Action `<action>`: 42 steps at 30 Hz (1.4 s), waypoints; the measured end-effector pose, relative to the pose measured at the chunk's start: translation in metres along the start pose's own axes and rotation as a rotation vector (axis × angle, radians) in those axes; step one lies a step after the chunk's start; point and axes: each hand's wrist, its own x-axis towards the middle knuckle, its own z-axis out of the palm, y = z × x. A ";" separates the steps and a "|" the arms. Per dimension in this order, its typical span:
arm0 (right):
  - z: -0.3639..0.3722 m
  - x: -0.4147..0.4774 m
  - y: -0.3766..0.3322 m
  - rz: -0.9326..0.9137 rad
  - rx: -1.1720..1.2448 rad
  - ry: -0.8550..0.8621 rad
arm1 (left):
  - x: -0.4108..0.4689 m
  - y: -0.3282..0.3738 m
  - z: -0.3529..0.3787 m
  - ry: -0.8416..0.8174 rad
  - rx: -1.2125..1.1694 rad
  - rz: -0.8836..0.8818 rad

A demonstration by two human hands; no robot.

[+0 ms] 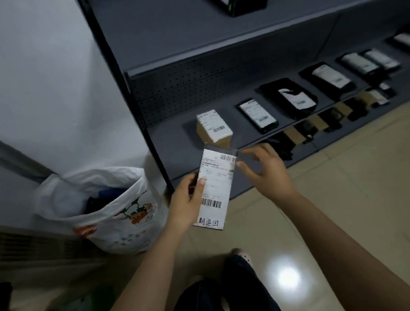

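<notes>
Grips parcel [214, 186] with left hand [187, 205], thumb across its front; holds it at 6 o'clock of box [214, 130] on shelf [174, 143]. Has right hand [267, 170] at its 1 o'clock corner, fingers curled; cannot tell whether pinching.

Head-worn wide-angle view, facing forward and down, close over shelf [191, 47] and floor [347, 194]

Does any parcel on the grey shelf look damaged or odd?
Yes: the third parcel from the left, a black bag, has a label whose upper edge looks torn and ragged; the other labels in the row are neat rectangles. Nothing else stands out.
</notes>
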 end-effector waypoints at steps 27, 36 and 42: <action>-0.236 -0.258 0.163 0.661 -0.455 0.471 | -0.067 0.144 0.337 -0.677 -0.069 0.003; -0.345 -0.294 0.253 0.775 -0.422 0.537 | -0.107 0.192 0.486 -0.768 0.015 0.052; -0.404 -0.300 0.318 0.851 -0.387 0.587 | -0.102 0.222 0.581 -0.807 0.082 0.045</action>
